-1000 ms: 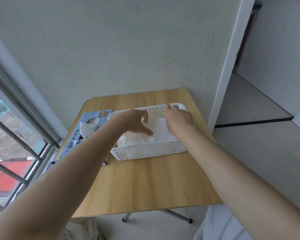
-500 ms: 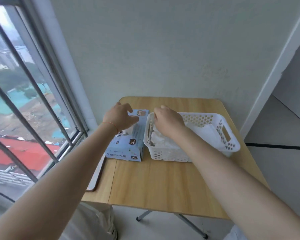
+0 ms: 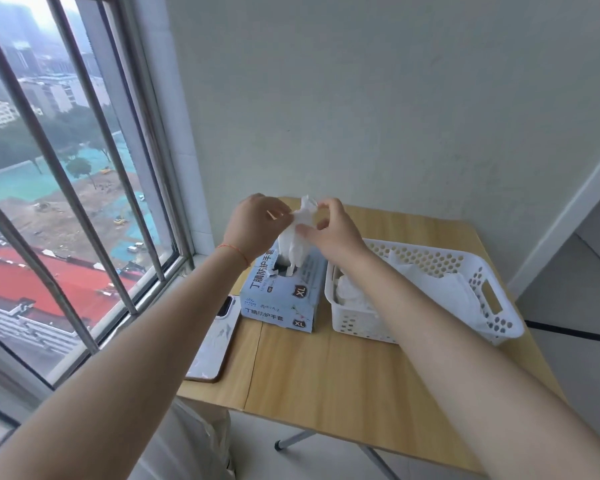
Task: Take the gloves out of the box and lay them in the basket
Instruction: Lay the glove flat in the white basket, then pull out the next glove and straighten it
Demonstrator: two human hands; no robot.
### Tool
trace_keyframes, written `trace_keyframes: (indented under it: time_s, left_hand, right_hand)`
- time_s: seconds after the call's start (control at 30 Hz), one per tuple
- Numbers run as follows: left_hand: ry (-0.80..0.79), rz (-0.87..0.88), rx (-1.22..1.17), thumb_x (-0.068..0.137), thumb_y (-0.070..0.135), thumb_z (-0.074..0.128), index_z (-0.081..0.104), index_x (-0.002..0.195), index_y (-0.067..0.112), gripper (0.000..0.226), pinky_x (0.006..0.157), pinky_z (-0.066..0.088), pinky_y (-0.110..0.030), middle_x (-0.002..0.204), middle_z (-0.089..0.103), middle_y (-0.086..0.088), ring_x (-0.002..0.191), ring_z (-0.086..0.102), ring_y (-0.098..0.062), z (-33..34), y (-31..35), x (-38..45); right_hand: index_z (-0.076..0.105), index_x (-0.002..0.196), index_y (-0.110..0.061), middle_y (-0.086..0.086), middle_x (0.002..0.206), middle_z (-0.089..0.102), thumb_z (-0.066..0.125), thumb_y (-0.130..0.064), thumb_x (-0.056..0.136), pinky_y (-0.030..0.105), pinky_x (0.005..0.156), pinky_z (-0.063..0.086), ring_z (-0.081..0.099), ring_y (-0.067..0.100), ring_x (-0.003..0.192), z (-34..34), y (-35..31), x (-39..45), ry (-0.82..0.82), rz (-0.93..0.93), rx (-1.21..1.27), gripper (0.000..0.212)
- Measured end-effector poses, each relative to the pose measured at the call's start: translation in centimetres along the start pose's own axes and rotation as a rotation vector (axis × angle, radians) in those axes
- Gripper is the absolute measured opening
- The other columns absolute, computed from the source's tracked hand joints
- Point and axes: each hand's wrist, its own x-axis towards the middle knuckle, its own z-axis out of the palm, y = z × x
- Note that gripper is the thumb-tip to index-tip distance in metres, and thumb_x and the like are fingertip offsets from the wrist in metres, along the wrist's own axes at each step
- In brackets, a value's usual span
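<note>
Head view. Wooden table [image 3: 343,368] against a pale wall, barred window [image 3: 66,188] to the left. On it: blue box [image 3: 284,299], white basket [image 3: 430,303] just right of it, phone [image 3: 215,341] at the left edge. Left hand [image 3: 257,226] and right hand [image 3: 333,230] both pinch a white glove [image 3: 297,237] rising from the box opening. More gloves [image 3: 354,294] lie in the basket, partly hidden by the right forearm; count unclear, perhaps several.

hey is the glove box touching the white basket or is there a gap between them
Apart. The head view shows a narrow strip of wooden table running between the glove box and the white basket.
</note>
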Motion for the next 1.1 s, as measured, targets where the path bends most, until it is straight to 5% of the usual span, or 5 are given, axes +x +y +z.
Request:
trace_keyframes:
  time_s: [0.17, 0.27, 0.53, 0.7, 1.1]
  left_hand:
    - [0.02, -0.033, -0.101, 0.079, 0.021, 0.076, 0.065, 0.074, 0.022, 0.012, 0.065, 0.046, -0.019, 0.079, 0.067, 0.002, 0.069, 0.057, -0.007, 0.3, -0.4, -0.7]
    - [0.063, -0.101, -0.136, 0.08, 0.023, 0.077, 0.063, 0.07, 0.024, 0.017, 0.065, 0.048, -0.025, 0.073, 0.064, 0.008, 0.067, 0.056, -0.009, 0.2, -1.1, -0.7]
    - [-0.285, -0.16, -0.309, 0.088, 0.036, 0.071, 0.067, 0.095, 0.014, 0.024, 0.05, 0.047, -0.019, 0.072, 0.068, 0.001, 0.054, 0.061, -0.008, 0.3, 0.6, -1.8]
    - [-0.114, -0.218, -0.328, 0.09, 0.014, 0.067, 0.07, 0.083, 0.011, 0.008, 0.052, 0.047, -0.019, 0.074, 0.07, -0.003, 0.051, 0.062, -0.004, 0.3, -0.7, -1.4]
    - [0.041, -0.142, -0.472, 0.082, 0.026, 0.055, 0.071, 0.084, 0.006, 0.026, 0.074, 0.048, -0.035, 0.083, 0.062, -0.004, 0.079, 0.055, -0.018, -3.1, 4.0, 0.7]
  right_hand:
    - [0.061, 0.09, -0.015, -0.006, 0.081, 0.057, 0.068, -0.023, 0.086, 0.022, 0.06, 0.04, 0.053, 0.013, 0.076, 0.1, 0.2, 0.6, 0.087, -0.041, -0.045, 0.011]
    - [0.055, 0.075, -0.014, -0.006, 0.073, 0.054, 0.073, -0.027, 0.083, 0.023, 0.057, 0.037, 0.048, 0.012, 0.066, 0.0, 0.5, 0.5, 0.086, -0.048, -0.082, 0.024]
    - [0.052, 0.076, -0.014, -0.005, 0.069, 0.05, 0.076, -0.033, 0.079, 0.026, 0.055, 0.033, 0.042, 0.011, 0.061, -0.5, 0.3, 0.0, -0.05, -0.079, -0.145, 0.031]
    - [0.063, 0.085, -0.013, -0.005, 0.07, 0.058, 0.077, -0.035, 0.081, 0.024, 0.053, 0.043, 0.052, 0.009, 0.055, -2.0, -0.8, -0.6, -0.203, -0.057, -0.081, 0.026]
    - [0.06, 0.087, -0.004, 0.001, 0.07, 0.06, 0.061, -0.039, 0.092, 0.025, 0.057, 0.048, 0.056, 0.013, 0.06, -2.2, -4.5, -0.5, 0.029, -0.14, 0.143, 0.035]
